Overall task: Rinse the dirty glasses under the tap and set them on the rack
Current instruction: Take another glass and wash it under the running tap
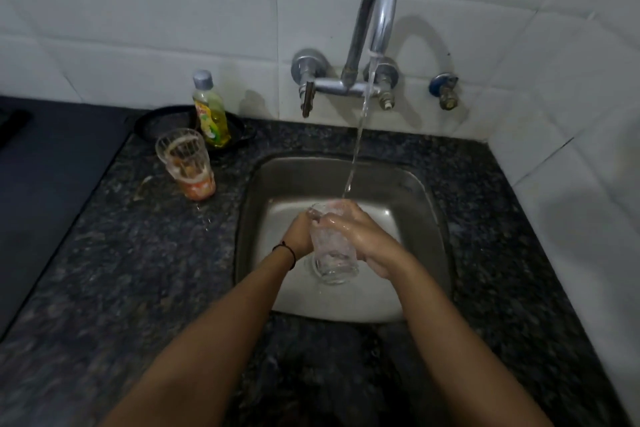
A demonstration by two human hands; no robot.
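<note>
A clear glass (333,253) is held over the steel sink (429,204), mouth tilted up toward the running water. My left hand (300,236) grips its left side. My right hand (360,236) wraps the right side and rim, wet, with the water stream landing on its fingers. The chrome tap (375,10) on the tiled wall pours a thin stream (358,135). A dirty glass (187,163) with orange residue at its bottom stands on the counter left of the sink. No rack is in view.
A yellow dish soap bottle (210,111) stands in a black dish (156,121) behind the dirty glass. Dark speckled granite counter (138,270) surrounds the sink. A small valve (445,90) sits on the wall to the right. A dark stovetop (52,163) lies far left.
</note>
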